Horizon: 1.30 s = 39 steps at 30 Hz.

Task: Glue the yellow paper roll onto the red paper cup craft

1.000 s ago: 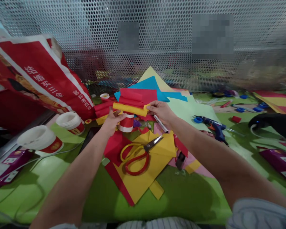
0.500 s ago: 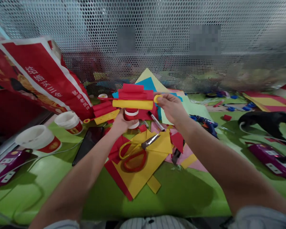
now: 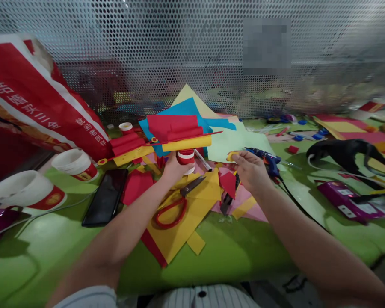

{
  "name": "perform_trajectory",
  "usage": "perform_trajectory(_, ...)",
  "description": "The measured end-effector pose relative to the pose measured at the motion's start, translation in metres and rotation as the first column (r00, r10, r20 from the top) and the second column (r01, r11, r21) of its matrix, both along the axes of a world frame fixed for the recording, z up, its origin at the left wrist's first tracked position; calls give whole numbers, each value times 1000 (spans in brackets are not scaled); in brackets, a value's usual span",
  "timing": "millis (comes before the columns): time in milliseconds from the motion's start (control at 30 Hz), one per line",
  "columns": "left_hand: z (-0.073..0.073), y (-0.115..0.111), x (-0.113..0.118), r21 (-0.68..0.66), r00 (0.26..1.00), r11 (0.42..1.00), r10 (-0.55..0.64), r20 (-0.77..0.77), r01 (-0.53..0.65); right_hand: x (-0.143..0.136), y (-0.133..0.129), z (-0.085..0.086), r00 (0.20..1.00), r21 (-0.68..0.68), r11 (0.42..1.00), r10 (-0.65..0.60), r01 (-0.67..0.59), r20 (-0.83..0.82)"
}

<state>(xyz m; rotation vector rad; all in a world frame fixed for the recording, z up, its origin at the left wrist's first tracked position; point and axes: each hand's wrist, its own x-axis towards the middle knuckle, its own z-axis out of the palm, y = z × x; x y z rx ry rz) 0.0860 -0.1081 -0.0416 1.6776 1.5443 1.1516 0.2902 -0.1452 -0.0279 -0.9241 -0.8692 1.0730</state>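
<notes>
My left hand point(image 3: 176, 169) is wrapped round a red-and-white paper cup point(image 3: 185, 157). On top of the cup rests a paper model point(image 3: 188, 142), its red folded layers above a yellow strip, with a thin red stick jutting to the right. To the right of it, my right hand point(image 3: 252, 169) pinches a small yellow paper piece point(image 3: 232, 155) between thumb and fingers. A similar red and yellow paper model point(image 3: 131, 149) stands just left of the cup. Below the cup, scissors point(image 3: 171, 213) with red and yellow handles lie on yellow paper sheets point(image 3: 179, 239).
Beyond my right hand lies a blue glue gun point(image 3: 266, 158) with a black cable. A marker point(image 3: 202, 160) and a box cutter point(image 3: 226, 202) lie among paper scraps. Leftward are a phone point(image 3: 105, 196), paper cups point(image 3: 75, 164) and a red bag point(image 3: 48, 102). Perforated metal point(image 3: 186, 51) stands behind.
My right hand has drawn away from the model's right end, moving right and down with the yellow piece. My left hand still grips the cup. The whole view has shifted a little.
</notes>
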Motion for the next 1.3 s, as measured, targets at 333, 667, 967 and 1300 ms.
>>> perform_trajectory(333,-4,2,0,-8,997,1000,19,-81,-20,-2,-7,-3,978,-38,993,118,-113,172)
perform_trajectory(667,18,-7,-12,44,998,998,-42,39,41,-11,-7,-10,486,-273,944,329,-186,809)
perform_trajectory(967,27,-34,-19,-18,994,995,-99,48,100,-14,-7,-19,235,-130,975,171,-180,957)
perform_trajectory(1300,23,-53,-6,-28,990,989,-143,-14,143,-22,-11,-10,969,10,984,176,-180,175)
